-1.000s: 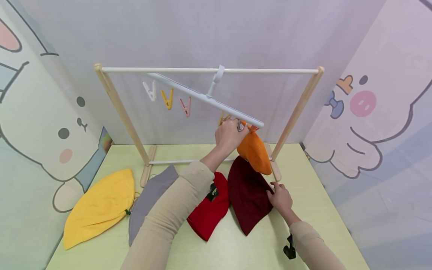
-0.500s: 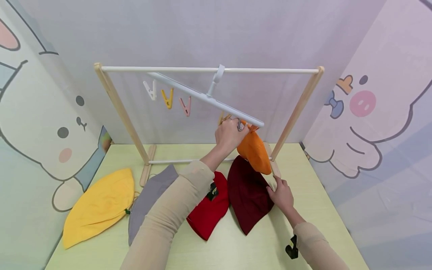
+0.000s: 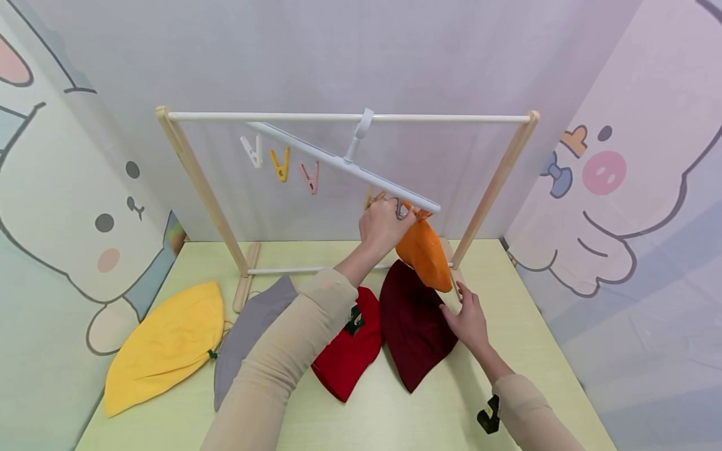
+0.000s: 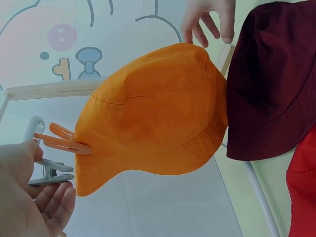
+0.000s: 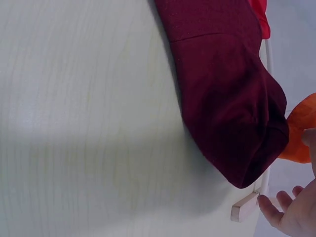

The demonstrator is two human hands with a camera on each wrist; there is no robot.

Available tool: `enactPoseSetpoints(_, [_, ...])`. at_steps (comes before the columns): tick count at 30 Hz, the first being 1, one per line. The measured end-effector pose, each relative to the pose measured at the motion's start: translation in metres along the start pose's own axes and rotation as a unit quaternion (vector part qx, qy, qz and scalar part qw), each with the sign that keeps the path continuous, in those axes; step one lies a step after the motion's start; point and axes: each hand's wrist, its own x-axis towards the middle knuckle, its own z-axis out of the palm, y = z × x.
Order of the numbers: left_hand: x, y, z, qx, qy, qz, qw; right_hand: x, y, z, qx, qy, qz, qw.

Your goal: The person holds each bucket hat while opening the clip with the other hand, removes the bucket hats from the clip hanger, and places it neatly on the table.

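Note:
My left hand (image 3: 383, 225) reaches up to the right end of a tilted white hanger (image 3: 344, 164). It pinches a grey clothespin (image 4: 52, 172), whose tips lie at the brim edge of an orange bucket hat (image 4: 153, 113); whether they bite the cloth I cannot tell. An orange clothespin (image 4: 61, 140) clamps that brim, so the hat hangs from the hanger. My right hand (image 3: 469, 319), fingers spread and holding nothing, is just below the orange hat, beside a maroon bucket hat (image 3: 414, 326) on the table.
A red hat (image 3: 352, 357), a grey hat (image 3: 248, 344) and a yellow hat (image 3: 169, 344) lie leftward along the table (image 3: 434, 419). White (image 3: 254, 152), yellow (image 3: 280, 165) and pink (image 3: 309, 178) clothespins hang from the hanger. The rack's wooden post (image 3: 496, 188) stands at right.
My right hand has shifted slightly up and away from the maroon hat's edge, toward the orange hat's lower end, its fingers spreading. The left hand and the hanger stay in place.

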Motion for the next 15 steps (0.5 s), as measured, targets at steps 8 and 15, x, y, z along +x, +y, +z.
enactPoseSetpoints(8, [-0.001, -0.001, 0.000, -0.007, 0.006, -0.003, 1.0000, 0.006, -0.014, 0.000, 0.043, 0.002, 0.005, 0.9991])
enactPoseSetpoints(15, [-0.002, -0.001, 0.002, -0.014, 0.011, -0.007, 0.9998, 0.011, -0.030, 0.001, 0.062, 0.019, -0.017, 0.9978])
